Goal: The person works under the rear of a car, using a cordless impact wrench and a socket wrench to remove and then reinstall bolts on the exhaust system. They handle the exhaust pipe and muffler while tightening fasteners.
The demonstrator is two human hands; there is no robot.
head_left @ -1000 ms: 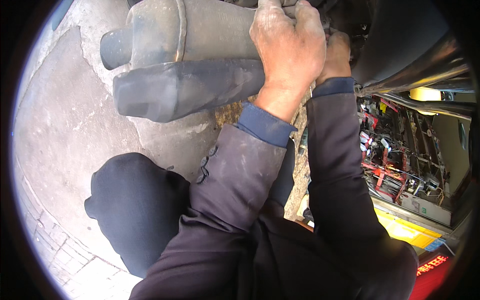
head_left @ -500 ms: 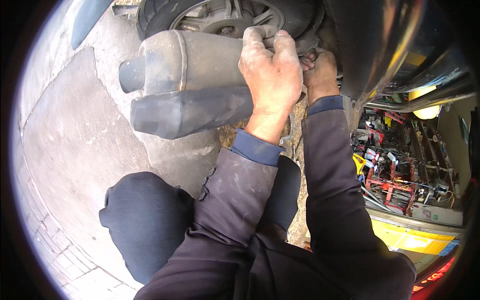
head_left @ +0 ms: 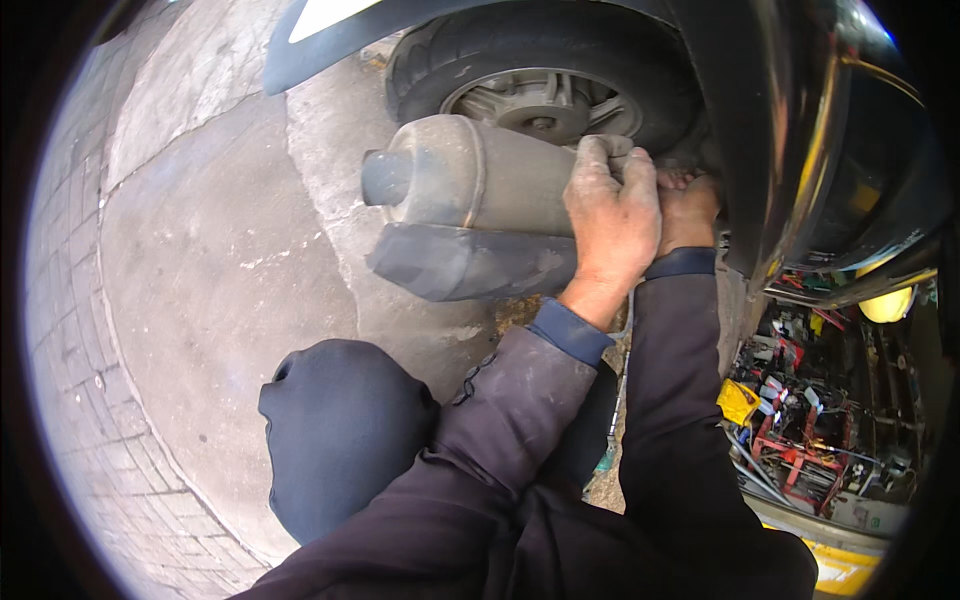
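A grey, dusty muffler (head_left: 525, 178) with a short tailpipe stub lies sideways in front of a vehicle's wheel (head_left: 540, 60). Along its near side runs a dark grey cover piece (head_left: 470, 262). My left hand (head_left: 612, 205) is closed over the muffler's right end, its fingers bent over the far side, where their tips are hidden. Just right of it, my right hand (head_left: 690, 208) reaches in beside the wheel with curled fingers. The left hand partly covers them, and what they hold cannot be made out.
Glossy black bodywork (head_left: 770, 150) rises close on the right, and a dark body panel (head_left: 330, 50) overhangs the wheel at upper left. Cluttered tools (head_left: 800, 420) with a red rack lie at lower right. Cracked concrete (head_left: 220, 230) spreads left of my knee (head_left: 345, 430).
My view has shifted, so the muffler, wheel and hands appear lower and further right, and more of the wheel shows. My left hand stays on the muffler, the right beside it.
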